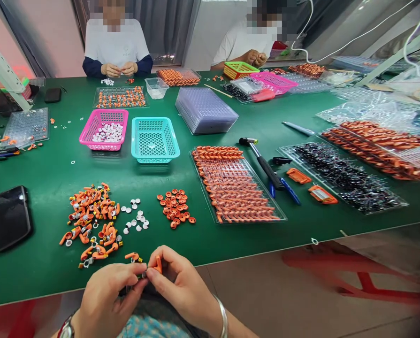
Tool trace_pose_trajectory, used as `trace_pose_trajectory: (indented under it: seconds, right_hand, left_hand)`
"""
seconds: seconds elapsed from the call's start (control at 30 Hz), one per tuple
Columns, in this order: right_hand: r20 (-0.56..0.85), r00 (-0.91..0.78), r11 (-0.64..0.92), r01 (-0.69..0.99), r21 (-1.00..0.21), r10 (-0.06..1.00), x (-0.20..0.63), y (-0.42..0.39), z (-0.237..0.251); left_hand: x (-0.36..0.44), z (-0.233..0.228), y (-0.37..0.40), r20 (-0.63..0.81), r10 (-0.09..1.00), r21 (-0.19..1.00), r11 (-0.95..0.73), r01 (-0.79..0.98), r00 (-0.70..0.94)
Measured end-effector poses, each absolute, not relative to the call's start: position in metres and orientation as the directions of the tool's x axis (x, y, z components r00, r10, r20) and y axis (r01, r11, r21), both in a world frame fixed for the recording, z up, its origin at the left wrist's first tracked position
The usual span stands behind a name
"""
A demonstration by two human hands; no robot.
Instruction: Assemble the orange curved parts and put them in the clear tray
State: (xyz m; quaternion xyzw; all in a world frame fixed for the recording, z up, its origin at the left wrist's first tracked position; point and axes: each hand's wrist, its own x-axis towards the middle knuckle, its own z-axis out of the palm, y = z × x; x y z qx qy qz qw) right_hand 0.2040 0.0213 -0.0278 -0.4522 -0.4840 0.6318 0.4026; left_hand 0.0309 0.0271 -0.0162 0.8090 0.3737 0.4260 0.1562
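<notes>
Both hands are meeting at the bench [48, 277] edge: your right hand [181, 286] is pinching an orange part [158, 264], your left hand [107, 300] gripping its small metal end [144, 274].

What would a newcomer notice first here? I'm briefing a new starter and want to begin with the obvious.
First, the green table, strewn with orange: a loose pile of orange parts at front left and a clear tray of orange pieces in the middle. Next, the pink basket and teal basket side by side behind them. Nearest the camera, the left hand and right hand pinch one small orange part between the fingertips.
</notes>
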Motion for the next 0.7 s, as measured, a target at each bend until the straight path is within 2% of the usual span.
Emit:
trace_pose_trajectory:
  seconds: [0.17,0.3,0.53,0.7]
  right_hand:
    - [-0.223,-0.399,-0.307,-0.160,-0.938,0.889,0.211,0.025,-0.030]
    - [-0.229,-0.436,-0.338,-0.189,-0.922,0.870,0.212,0.026,-0.030]
    - [-0.162,-0.296,-0.218,-0.167,-0.962,0.941,0.199,0.017,-0.032]
    - [-0.169,-0.184,-0.203,-0.183,-0.962,0.968,0.187,0.010,-0.041]
  left_hand:
    - [0.032,-0.008,0.030,0.564,0.735,0.597,-0.678,0.430,0.377]
    - [0.033,-0.004,0.029,0.572,0.734,0.596,-0.679,0.428,0.367]
    - [0.033,-0.010,0.024,0.551,0.752,0.681,-0.656,0.326,0.362]
    - [0.035,-0.017,0.021,0.514,0.799,0.751,-0.595,0.287,0.312]
